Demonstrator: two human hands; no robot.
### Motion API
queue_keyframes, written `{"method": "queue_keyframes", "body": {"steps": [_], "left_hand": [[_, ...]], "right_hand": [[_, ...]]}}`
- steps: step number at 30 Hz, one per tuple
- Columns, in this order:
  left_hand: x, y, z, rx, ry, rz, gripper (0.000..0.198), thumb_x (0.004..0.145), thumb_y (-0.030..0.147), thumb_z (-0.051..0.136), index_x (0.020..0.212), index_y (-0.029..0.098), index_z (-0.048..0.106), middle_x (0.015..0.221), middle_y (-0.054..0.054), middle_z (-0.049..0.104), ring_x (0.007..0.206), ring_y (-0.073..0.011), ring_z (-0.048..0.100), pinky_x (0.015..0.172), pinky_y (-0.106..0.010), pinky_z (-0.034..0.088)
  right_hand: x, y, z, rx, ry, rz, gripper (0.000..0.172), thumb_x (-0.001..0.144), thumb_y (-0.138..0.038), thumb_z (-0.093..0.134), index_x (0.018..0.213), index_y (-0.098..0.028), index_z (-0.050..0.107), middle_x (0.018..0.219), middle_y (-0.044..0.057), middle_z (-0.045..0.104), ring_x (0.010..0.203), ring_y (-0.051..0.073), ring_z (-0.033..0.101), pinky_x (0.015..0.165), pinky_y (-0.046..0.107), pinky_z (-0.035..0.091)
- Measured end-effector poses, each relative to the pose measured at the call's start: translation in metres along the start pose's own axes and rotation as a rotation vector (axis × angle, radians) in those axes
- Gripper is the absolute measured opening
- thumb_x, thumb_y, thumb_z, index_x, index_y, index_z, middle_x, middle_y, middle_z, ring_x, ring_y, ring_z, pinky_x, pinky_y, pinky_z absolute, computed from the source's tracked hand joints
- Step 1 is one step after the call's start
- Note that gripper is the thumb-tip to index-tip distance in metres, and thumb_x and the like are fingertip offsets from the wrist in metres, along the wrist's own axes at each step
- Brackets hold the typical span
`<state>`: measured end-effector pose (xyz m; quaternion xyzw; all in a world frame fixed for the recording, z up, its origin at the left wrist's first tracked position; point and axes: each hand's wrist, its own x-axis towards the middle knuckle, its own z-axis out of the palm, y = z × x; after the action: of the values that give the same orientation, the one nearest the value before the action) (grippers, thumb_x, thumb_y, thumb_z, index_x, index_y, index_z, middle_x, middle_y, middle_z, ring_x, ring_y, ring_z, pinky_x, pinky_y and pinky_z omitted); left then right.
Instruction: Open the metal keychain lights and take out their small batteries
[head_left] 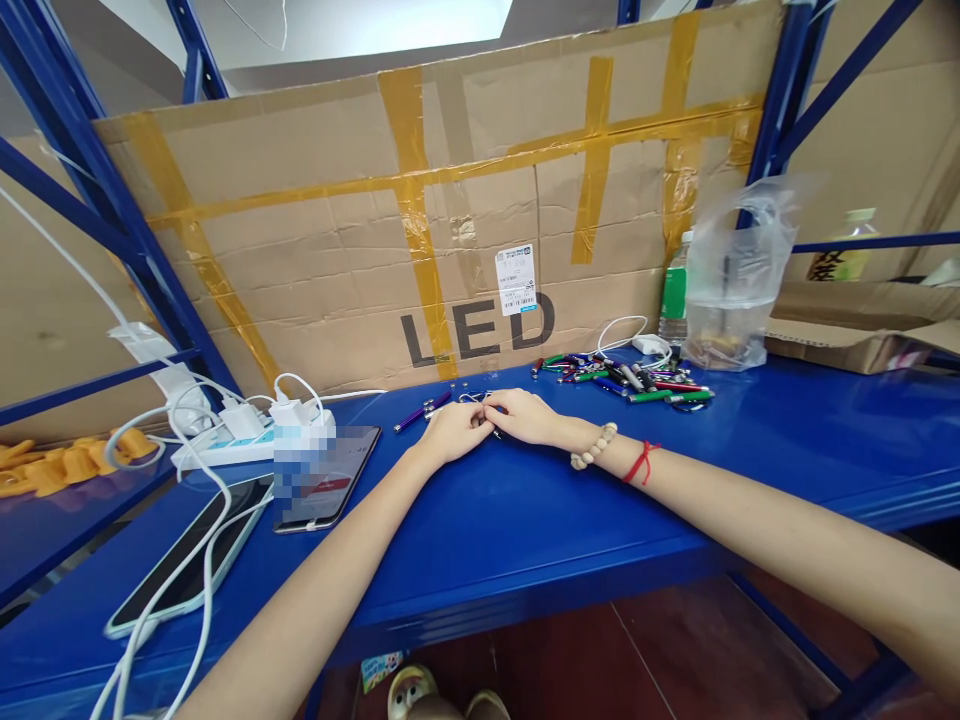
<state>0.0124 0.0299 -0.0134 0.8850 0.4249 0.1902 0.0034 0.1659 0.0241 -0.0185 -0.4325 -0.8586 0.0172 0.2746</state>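
Observation:
My left hand [455, 430] and my right hand [523, 415] meet over the blue table [525, 520], fingertips pinched together. Something small and thin shows between and just below the fingers; what it is I cannot make out. Just left of my left hand, a purple pen-like piece [411, 420] lies near small metal parts. Behind the fingers are more small pieces, partly hidden by my hands. To the right, a pile of coloured pen-like pieces [637, 380] lies against the cardboard. Beads and a red string circle my right wrist.
Two phones [341, 480] [195, 550] lie at the left beside a white power strip [225, 445] with looping cables. A large cardboard sheet [315, 260] stands behind. A plastic bag [731, 290], a green-labelled bottle [675, 290] and an open carton [847, 325] stand at the right.

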Motion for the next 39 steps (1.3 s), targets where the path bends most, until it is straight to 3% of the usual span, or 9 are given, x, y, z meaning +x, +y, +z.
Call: {"method": "queue_keyframes", "body": {"steps": [39], "left_hand": [[0.0000, 0.0000, 0.0009, 0.004, 0.024, 0.004, 0.021, 0.075, 0.031, 0.043, 0.067, 0.018, 0.057, 0.066, 0.000, 0.061, 0.060, -0.0129, 0.052, 0.052, -0.022, 0.031]], "right_hand": [[-0.0008, -0.0028, -0.0032, -0.023, -0.039, 0.033, 0.029, 0.084, -0.026, 0.034, 0.077, -0.017, 0.060, 0.082, 0.003, 0.062, 0.073, 0.013, 0.054, 0.059, 0.020, 0.032]]}}
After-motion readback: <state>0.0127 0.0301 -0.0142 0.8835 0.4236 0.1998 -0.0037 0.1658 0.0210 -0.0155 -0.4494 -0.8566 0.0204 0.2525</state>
